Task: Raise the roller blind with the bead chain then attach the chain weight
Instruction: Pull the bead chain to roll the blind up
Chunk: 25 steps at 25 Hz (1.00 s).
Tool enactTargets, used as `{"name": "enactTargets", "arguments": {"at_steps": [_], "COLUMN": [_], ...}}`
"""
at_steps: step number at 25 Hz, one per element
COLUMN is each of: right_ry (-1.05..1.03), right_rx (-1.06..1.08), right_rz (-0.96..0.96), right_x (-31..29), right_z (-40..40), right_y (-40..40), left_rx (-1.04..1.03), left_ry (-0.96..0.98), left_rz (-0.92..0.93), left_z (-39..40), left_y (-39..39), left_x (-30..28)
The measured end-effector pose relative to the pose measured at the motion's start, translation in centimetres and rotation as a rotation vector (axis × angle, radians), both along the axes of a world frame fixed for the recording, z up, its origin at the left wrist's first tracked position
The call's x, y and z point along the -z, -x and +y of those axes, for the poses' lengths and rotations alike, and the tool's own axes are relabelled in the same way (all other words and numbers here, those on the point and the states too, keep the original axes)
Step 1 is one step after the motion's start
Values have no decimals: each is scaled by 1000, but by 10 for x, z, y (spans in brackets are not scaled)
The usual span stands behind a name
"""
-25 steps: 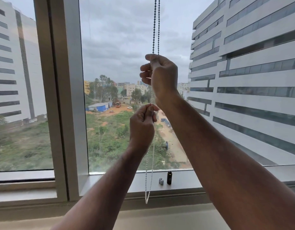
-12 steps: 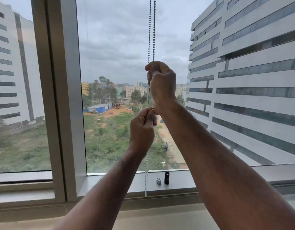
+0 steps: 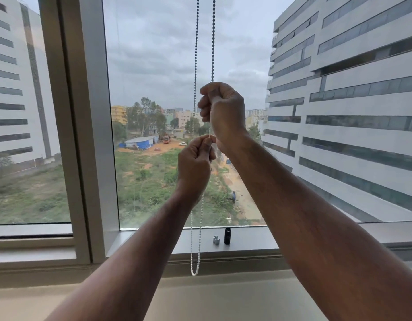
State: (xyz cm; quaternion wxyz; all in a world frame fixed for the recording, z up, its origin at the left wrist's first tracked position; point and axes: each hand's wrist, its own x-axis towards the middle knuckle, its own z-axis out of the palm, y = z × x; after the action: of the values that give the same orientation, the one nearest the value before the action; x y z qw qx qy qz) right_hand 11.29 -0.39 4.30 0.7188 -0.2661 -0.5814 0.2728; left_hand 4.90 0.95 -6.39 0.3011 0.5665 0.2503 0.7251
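Two bare forearms rise from the bottom edge of the frame toward its middle, in front of a smooth beige ledge that runs along the bottom. The left hand [image 3: 194, 166], slightly below centre, is curled into a loose fist with thumb and forefinger pinched on the bead chain [image 3: 195, 54]. Just above and touching it, the right hand [image 3: 223, 114] is closed in a fist around the right strand of the same chain. The chain is a string of small round beads: two dark-looking strands drop from the top centre of the frame to the hands, and below the left hand the beads look white and hang as a narrow loop whose rounded end lies in front of the grey metal window sill [image 3: 246, 242]. On that sill, just right of the loop and below centre, stand a short silvery cylindrical piece [image 3: 216, 240] and, just beside it, a taller matte black cylinder [image 3: 227, 235]; which of them is the chain weight cannot be told. A broad, smooth grey window frame [image 3: 89, 126] stands upright at the left. Beyond the glass are banded white buildings, scrubby green ground and an overcast sky.
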Motion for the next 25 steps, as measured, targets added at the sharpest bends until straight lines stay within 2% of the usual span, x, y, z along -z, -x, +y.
{"name": "enactTargets", "arguments": {"at_steps": [14, 25], "right_ry": [90, 177], "right_rx": [-82, -11], "right_rz": [-104, -93], "right_x": [75, 137], "right_z": [13, 27], "right_y": [-21, -29], "left_rx": [3, 140], "left_ry": [92, 100], "left_rz": [-5, 70], "left_z": [-3, 14], "left_y": [-11, -6], "left_x": [37, 88]}}
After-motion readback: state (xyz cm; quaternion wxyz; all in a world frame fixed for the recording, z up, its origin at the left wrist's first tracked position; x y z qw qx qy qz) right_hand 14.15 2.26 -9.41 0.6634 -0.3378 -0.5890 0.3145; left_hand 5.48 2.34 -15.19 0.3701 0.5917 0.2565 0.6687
